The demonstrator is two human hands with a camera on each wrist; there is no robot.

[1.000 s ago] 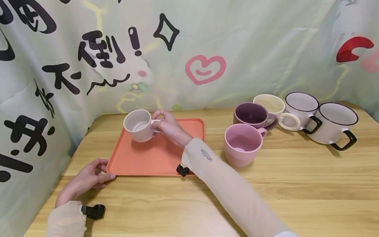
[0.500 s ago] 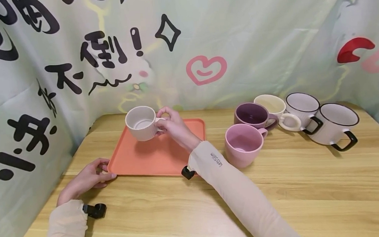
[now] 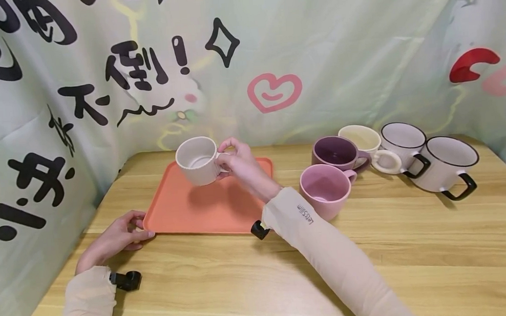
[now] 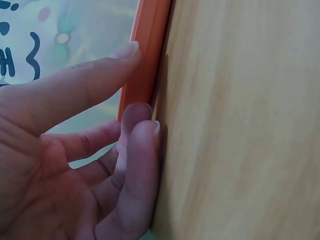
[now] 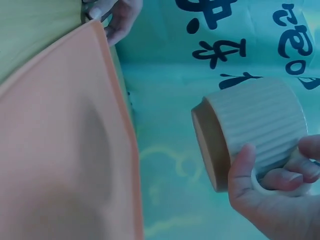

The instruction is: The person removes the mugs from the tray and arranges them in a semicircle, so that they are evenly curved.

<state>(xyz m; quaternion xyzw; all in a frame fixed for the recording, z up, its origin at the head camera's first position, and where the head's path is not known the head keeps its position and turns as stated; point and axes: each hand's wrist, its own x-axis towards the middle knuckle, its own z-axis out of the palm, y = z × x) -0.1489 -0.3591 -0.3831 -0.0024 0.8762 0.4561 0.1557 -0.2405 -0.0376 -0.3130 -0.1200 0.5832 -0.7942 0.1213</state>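
My right hand (image 3: 246,167) grips a whitish mug (image 3: 198,167) by its handle and holds it above the orange tray (image 3: 208,215). In the right wrist view the mug (image 5: 260,125) shows its ribbed side and bare tan base, apart from the tray surface. Fingers (image 5: 242,172) wrap the handle. My left hand (image 3: 115,239) is at the tray's near left corner. Seen from the left wrist, the thumb lies on the tray's rim (image 4: 150,50), and curled fingers (image 4: 142,165) meet the corner from the other side.
Right of the tray stand a pink mug (image 3: 324,197), a purple mug (image 3: 334,155) and a cream mug (image 3: 359,138). Further right are two white mugs with black handles, one (image 3: 403,140) beside the other (image 3: 445,164). A printed curtain (image 3: 342,49) hangs behind the wooden table (image 3: 227,287).
My right hand has lifted the whitish mug higher above the tray and carried it to the right. The left hand stays at the tray's corner.
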